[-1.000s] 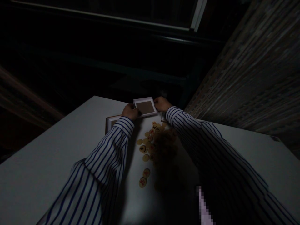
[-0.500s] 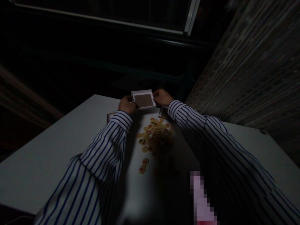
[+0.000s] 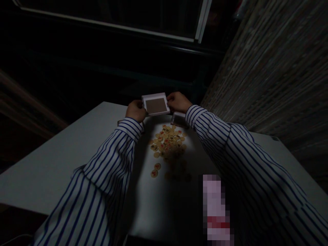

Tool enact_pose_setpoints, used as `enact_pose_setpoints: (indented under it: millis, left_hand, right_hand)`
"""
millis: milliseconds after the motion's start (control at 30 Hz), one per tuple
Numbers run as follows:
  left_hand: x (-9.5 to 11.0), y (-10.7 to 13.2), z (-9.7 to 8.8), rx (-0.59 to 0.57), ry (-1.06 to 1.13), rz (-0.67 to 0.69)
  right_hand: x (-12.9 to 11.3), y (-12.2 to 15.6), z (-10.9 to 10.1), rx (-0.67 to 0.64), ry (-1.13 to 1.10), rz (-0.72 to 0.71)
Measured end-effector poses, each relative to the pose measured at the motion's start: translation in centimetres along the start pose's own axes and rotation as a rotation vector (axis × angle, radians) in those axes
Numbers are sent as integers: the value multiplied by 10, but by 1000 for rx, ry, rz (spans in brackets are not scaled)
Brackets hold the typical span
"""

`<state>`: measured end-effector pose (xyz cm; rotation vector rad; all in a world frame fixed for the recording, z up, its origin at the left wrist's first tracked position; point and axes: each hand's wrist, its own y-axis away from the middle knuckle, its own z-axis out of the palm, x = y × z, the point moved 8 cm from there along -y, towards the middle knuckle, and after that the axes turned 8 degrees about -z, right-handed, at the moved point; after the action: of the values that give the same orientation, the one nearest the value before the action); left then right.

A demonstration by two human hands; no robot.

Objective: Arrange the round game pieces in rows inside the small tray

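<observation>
White table (image 3: 71,147), open box (image 3: 155,106) (brown inside), discs (image 3: 166,140) outside.

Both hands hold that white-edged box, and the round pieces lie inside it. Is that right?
Not quite. The head view shows the round pieces on the white table, not inside the white-edged box. The left hand and right hand do hold it.

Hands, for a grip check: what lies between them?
The head view shows a shallow white tray between the left hand and the right hand.
</observation>
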<state>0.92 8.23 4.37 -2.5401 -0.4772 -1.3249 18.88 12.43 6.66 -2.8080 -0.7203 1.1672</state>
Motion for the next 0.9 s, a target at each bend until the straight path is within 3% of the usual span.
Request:
enact_pose_setpoints:
  millis: [633, 900]
  left_hand:
    - [15, 18, -11, 67, 41, 9]
    - [17, 17, -6, 27, 113, 39]
  right_hand:
    - [-2, 8, -13, 44, -55, -26]
    - [-2, 15, -19, 60, -69, -47]
